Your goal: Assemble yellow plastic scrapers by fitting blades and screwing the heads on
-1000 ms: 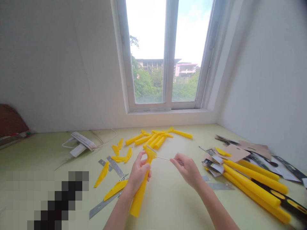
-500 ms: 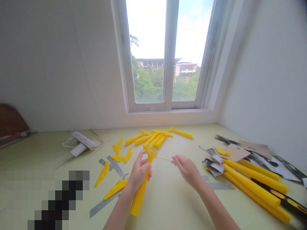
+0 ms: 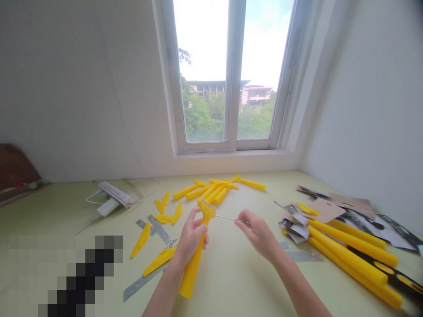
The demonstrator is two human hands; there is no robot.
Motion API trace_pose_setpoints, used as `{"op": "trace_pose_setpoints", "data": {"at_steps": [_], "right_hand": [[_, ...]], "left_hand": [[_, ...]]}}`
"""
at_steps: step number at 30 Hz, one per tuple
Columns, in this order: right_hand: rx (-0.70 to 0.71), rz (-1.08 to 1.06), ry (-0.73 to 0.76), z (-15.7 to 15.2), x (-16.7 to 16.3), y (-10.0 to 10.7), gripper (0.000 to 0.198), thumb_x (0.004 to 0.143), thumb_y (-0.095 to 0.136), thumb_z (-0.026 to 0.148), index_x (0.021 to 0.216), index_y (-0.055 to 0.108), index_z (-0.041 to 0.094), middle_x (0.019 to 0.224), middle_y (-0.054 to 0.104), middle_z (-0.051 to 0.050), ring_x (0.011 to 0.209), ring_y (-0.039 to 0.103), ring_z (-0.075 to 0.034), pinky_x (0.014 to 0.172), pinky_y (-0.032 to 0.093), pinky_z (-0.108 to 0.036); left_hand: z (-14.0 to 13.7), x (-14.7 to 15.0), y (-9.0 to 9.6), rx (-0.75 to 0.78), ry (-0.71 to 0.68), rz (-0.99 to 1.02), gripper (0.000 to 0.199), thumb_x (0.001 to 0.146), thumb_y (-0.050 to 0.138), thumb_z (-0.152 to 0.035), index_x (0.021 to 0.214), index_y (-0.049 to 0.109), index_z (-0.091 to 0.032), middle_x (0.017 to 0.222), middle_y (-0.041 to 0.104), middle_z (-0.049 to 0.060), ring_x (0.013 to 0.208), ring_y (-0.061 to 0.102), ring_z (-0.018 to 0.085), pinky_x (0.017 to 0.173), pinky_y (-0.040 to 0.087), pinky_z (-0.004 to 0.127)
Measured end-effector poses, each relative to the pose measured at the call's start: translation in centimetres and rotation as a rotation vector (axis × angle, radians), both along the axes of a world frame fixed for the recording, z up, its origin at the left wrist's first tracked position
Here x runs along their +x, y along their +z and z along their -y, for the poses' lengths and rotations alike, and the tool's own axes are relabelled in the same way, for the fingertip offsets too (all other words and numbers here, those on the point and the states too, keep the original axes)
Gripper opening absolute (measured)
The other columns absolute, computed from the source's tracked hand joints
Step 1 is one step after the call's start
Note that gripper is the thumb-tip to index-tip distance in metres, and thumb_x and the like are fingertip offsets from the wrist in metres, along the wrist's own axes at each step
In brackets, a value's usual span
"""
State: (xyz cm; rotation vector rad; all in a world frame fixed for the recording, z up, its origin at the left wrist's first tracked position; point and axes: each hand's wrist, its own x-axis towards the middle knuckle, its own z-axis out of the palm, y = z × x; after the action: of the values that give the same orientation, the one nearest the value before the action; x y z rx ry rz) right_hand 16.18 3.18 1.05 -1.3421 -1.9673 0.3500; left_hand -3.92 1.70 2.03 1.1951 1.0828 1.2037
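Observation:
My left hand (image 3: pixel 194 233) is wrapped round the neck of a yellow scraper (image 3: pixel 191 275), its wide head pointing away and its handle toward me. A thin metal screwdriver (image 3: pixel 225 217) is gripped in my right hand (image 3: pixel 253 226), its tip meeting the side of the scraper's head. Most of the screwdriver's handle is hidden in my fingers. To the left of my left hand lie loose yellow head pieces (image 3: pixel 140 240), flat metal blades (image 3: pixel 161 229) and a small heap of screws (image 3: pixel 171 245).
Several yellow scrapers (image 3: pixel 214 191) are piled below the window. At the right are yellow handles (image 3: pixel 346 251), cardboard packaging (image 3: pixel 350 204) and a metal blade (image 3: pixel 306 256). A white power strip (image 3: pixel 115 193) with cables sits at the back left. A blurred dark patch covers the lower left.
My right fingers have shifted and curled more tightly around the screwdriver's handle. The scraper and my left hand stay nearly still.

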Motion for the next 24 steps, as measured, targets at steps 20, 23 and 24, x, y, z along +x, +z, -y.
{"op": "trace_pose_setpoints", "data": {"at_steps": [20,23,24], "right_hand": [[0.054,0.086,-0.057,0.01,0.1,-0.15,0.036,0.087,0.031,0.036,0.066,0.054,0.019,0.06,0.056,-0.002,0.059,0.051,-0.014,0.057,0.034,-0.024],[0.03,0.04,-0.053,0.24,-0.06,-0.13,0.024,0.083,0.04,0.039,0.087,0.054,0.02,0.059,0.053,0.002,0.055,0.049,-0.013,0.053,0.034,-0.023],[0.023,0.024,-0.045,0.29,-0.11,-0.15,0.022,0.081,0.044,0.039,0.089,0.052,0.02,0.059,0.052,0.002,0.054,0.048,-0.013,0.053,0.034,-0.023]], "left_hand": [[0.03,0.49,0.21,-0.016,0.033,0.01,0.042,0.061,0.044,-0.016,0.102,0.036,-0.022,0.067,0.053,-0.005,0.036,0.043,0.006,0.033,0.032,0.017],[0.22,0.58,0.4,0.008,0.043,0.016,0.041,0.061,0.044,-0.016,0.1,0.036,-0.022,0.065,0.052,-0.005,0.036,0.043,0.006,0.033,0.031,0.017],[0.19,0.54,0.4,0.006,0.046,0.018,0.041,0.061,0.044,-0.016,0.1,0.036,-0.022,0.063,0.052,-0.005,0.035,0.043,0.006,0.033,0.031,0.016]]}}
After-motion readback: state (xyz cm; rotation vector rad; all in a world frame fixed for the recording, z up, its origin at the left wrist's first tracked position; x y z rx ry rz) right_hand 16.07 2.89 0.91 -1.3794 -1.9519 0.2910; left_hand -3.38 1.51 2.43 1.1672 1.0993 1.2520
